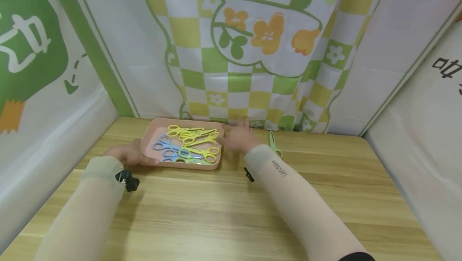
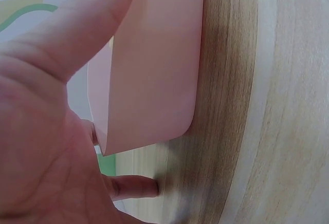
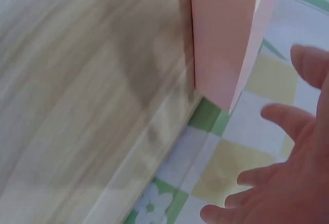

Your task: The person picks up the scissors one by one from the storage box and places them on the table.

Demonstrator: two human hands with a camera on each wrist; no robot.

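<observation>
A shallow pink tray point(image 1: 151, 134) sits near the back of the table, holding several yellow scissors point(image 1: 199, 137), blue scissors point(image 1: 167, 146) and a pair with green handles at the front that partly overlap. At its left end my left hand point(image 1: 130, 153) rests with the thumb along the front side; in the left wrist view, the thumb lies straight over the pink wall point(image 2: 154, 70) and a finger reaches down to the wood. Just beyond the tray's right end my right hand point(image 1: 239, 137) has its fingers spread, nothing in them. Right of that hand lies one pair of green scissors point(image 1: 272, 142).
The wooden table point(image 1: 202, 213) stretches out in front of the tray. Behind it hangs a green, yellow and white checked cloth point(image 1: 231, 84). White printed walls stand at the left and right. A small black camera point(image 1: 127, 181) is worn on the left wrist.
</observation>
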